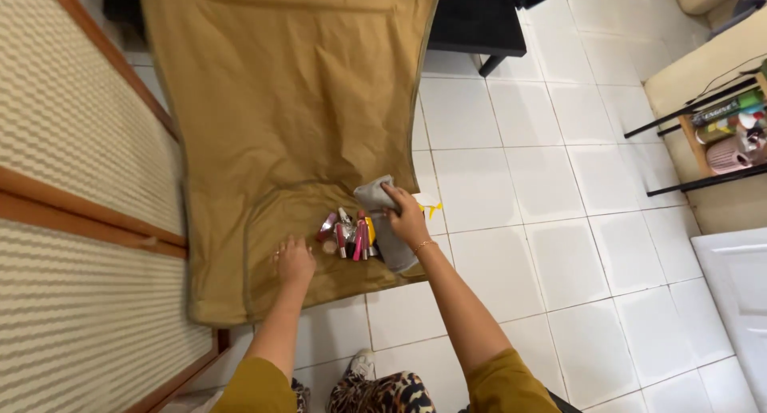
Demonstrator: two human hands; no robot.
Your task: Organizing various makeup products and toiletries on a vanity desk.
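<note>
A large mustard-brown fabric cover point(288, 101) lies spread over the white tiled floor. On its near part sits a small heap of cosmetic tubes and bottles point(347, 233) in pink, red and yellow. My right hand point(406, 215) is closed on a grey cloth pouch point(382, 221) that lies right beside the heap. My left hand point(294, 261) rests flat on the fabric, fingers spread, a little to the left of the heap, holding nothing.
A woven panel with wooden frame point(72, 181) runs along the left. A dark stool point(475, 21) stands at the top. A black rack with a tray of bottles and a pink pot point(727, 137) is at the right, a white door point(739, 293) below it.
</note>
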